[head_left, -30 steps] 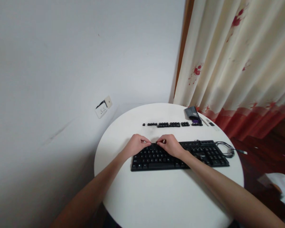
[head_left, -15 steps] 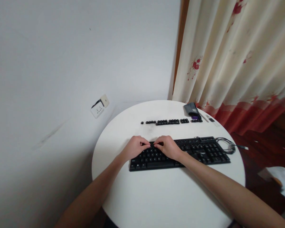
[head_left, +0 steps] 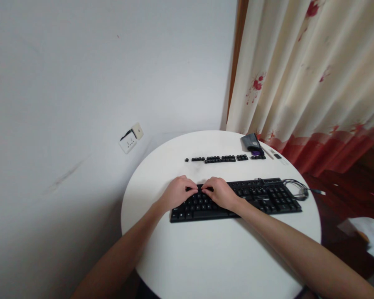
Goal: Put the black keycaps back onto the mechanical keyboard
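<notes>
A black keyboard (head_left: 280, 199) lies across the round white table (head_left: 218, 253), its cable (head_left: 299, 191) coiled at the right end. Over its upper left part, my left hand (head_left: 179, 193) has thumb and fingers pinched together. Close beside it, my right hand (head_left: 221, 193) makes a similar pinch at the upper rows, the two sets of fingertips slightly apart. Whatever sits between the fingertips is too small to make out. Beyond the keyboard, loose black keycaps (head_left: 220, 159) stand in a line of groups, with a single keycap (head_left: 186, 160) at the left end.
At the table's far right lie a dark grey pouch (head_left: 250, 142), a pale thin stick (head_left: 267, 153) and a small dark piece (head_left: 277, 156). A wall with a socket (head_left: 128, 143) is on the left. Behind hangs a curtain (head_left: 286, 83); a white plastic bag (head_left: 370, 236) is at lower right.
The view has shifted very slightly. Both hands keep their pinched pose at the same spot on the keyboard, fingertips barely moved.
</notes>
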Demonstrator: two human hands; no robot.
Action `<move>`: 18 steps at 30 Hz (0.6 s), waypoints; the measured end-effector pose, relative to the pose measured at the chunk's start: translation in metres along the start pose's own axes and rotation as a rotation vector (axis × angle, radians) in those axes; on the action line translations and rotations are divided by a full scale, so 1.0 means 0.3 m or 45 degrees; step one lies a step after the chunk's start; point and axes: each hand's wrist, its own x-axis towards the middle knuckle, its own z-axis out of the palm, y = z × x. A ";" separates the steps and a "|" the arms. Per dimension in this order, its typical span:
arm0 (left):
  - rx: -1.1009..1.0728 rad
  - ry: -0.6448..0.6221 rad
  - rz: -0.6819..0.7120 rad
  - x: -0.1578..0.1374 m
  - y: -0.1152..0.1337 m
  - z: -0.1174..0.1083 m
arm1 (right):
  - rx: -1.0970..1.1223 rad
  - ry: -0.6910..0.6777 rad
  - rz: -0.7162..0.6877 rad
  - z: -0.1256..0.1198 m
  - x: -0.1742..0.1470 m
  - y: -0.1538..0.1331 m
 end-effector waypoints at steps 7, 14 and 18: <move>0.101 -0.040 0.036 0.000 0.016 -0.007 | -0.073 -0.042 -0.073 -0.003 0.000 -0.014; 0.176 -0.080 0.060 0.003 0.024 -0.014 | -0.119 -0.088 -0.100 -0.009 -0.001 -0.017; 0.266 -0.081 0.098 0.001 0.023 -0.015 | -0.174 -0.092 -0.130 -0.013 -0.004 -0.022</move>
